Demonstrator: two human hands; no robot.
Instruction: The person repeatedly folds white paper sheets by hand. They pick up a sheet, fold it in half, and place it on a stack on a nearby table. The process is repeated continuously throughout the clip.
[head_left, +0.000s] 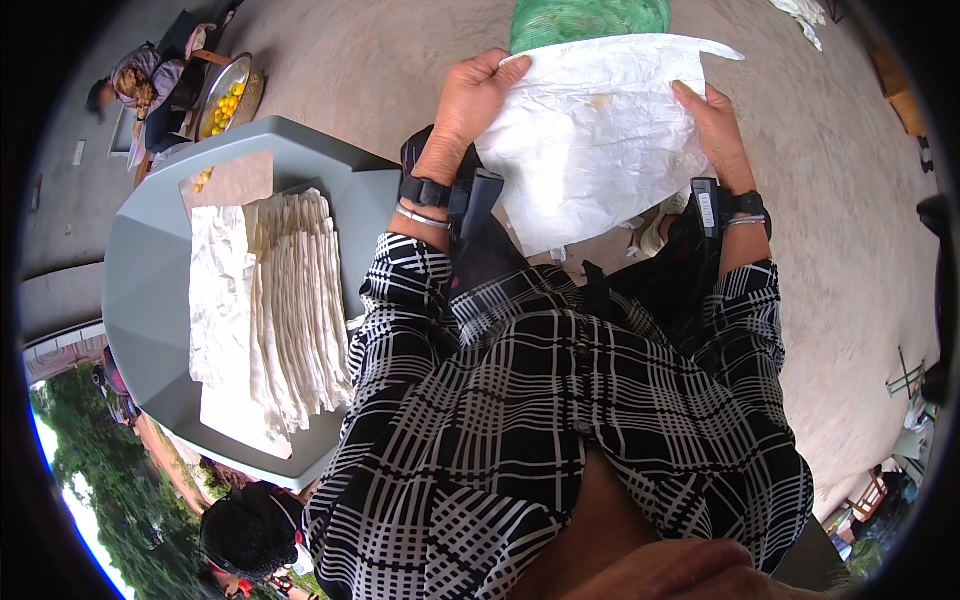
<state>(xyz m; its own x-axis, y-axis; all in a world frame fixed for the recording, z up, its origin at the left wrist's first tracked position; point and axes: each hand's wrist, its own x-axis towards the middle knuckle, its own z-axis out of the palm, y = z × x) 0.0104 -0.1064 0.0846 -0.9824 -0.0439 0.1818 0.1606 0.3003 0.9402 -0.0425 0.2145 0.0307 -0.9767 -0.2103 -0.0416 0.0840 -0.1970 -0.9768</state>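
Observation:
A creased white paper sheet or flat bag (592, 142) is stretched between my two hands above my lap. My left hand (480, 94) pinches its upper left corner, thumb on top. At the right edge, my right hand (709, 120) grips it between thumb and fingers. A narrow strip sticks out past its upper right corner. Beyond it lies a green mesh sack (589, 19), partly hidden by the sheet. To my left, a stack of similar white folded papers (292, 315) lies fanned out on a grey plastic table (150, 292).
A brownish sheet (232, 180) with small yellow pieces lies at the stack's far end. Another person (154, 82) sits at the upper left by a metal basin (251, 97) of yellow-orange fruit. A second person's head (251, 525) shows at lower left. Concrete floor (817, 150) extends right.

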